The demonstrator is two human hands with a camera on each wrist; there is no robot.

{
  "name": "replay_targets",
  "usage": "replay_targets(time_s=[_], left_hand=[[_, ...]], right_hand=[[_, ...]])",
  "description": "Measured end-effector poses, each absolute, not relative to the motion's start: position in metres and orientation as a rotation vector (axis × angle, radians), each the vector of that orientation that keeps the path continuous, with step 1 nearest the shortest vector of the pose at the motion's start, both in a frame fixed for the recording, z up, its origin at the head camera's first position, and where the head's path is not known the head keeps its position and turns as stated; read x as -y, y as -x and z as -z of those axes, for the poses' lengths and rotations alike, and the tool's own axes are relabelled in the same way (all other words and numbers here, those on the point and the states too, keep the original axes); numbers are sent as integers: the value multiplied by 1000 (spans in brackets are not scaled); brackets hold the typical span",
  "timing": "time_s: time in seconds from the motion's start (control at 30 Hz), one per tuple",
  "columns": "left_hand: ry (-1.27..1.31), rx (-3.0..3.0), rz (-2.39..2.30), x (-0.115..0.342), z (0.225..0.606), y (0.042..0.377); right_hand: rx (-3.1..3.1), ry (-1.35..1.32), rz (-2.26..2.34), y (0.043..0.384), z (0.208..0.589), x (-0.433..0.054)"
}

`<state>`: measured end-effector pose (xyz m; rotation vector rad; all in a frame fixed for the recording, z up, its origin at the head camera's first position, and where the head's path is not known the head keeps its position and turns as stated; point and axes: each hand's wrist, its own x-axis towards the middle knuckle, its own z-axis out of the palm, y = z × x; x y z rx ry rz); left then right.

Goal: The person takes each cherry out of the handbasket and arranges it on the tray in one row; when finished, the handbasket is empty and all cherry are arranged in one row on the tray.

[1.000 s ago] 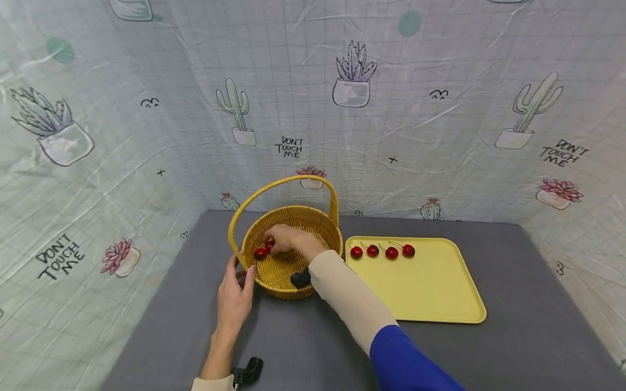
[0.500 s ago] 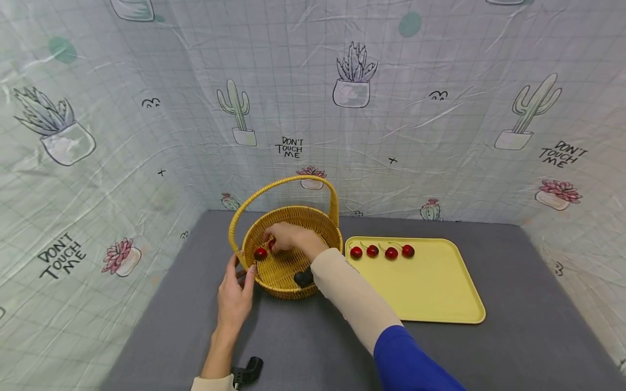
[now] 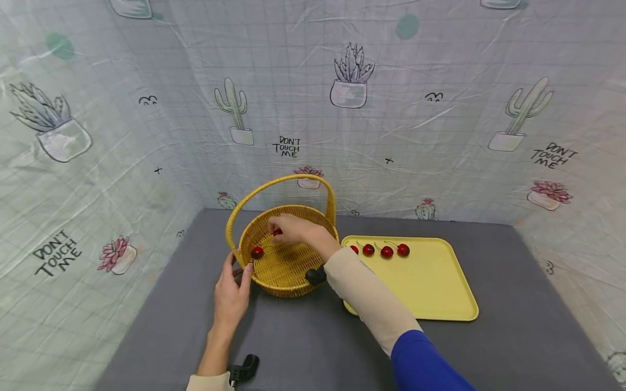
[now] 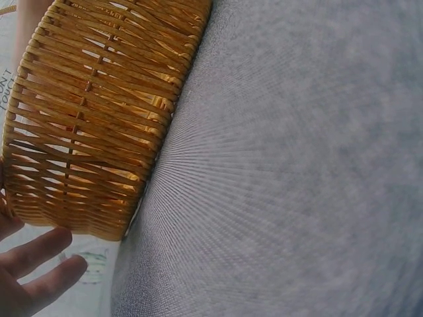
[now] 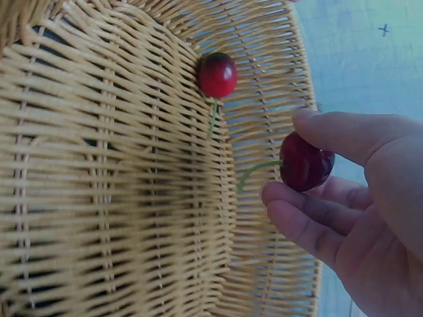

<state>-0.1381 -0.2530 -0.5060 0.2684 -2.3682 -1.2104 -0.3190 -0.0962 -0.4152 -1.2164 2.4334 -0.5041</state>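
My right hand [image 3: 293,228] is over the wicker basket [image 3: 283,277], pinching a dark red cherry [image 5: 305,162] between thumb and fingers. Its green stem points away from the palm in the right wrist view. A second cherry [image 3: 256,252] lies inside the basket near its left wall, also seen as a red ball with a stem [image 5: 217,76] in the right wrist view. My left hand [image 3: 232,296] holds the basket's left rim by the base of the handle, thumb on the near side. In the left wrist view its fingers [image 4: 41,251] show beside the woven wall.
A yellow tray [image 3: 430,293] lies right of the basket with several cherries [image 3: 386,252] in a row along its far side. My right sleeve overlaps its left edge. A black device [image 3: 244,369] sits at my left wrist. A printed cloth [image 3: 391,136] hangs behind the grey table [image 3: 298,347].
My right hand has lifted the cherry away from the other one, moving slightly up and to the right. The left hand has kept its place on the basket rim.
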Motion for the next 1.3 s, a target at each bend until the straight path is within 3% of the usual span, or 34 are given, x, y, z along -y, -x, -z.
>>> replay_targets(time_s=[0.87, 1.3], left_hand=[[-247, 2341, 1239, 253, 506, 141], [-237, 2345, 1236, 254, 507, 141]], right_hand=[[-2690, 1155, 832, 283, 384, 1], [-2760, 1054, 1112, 268, 390, -64]])
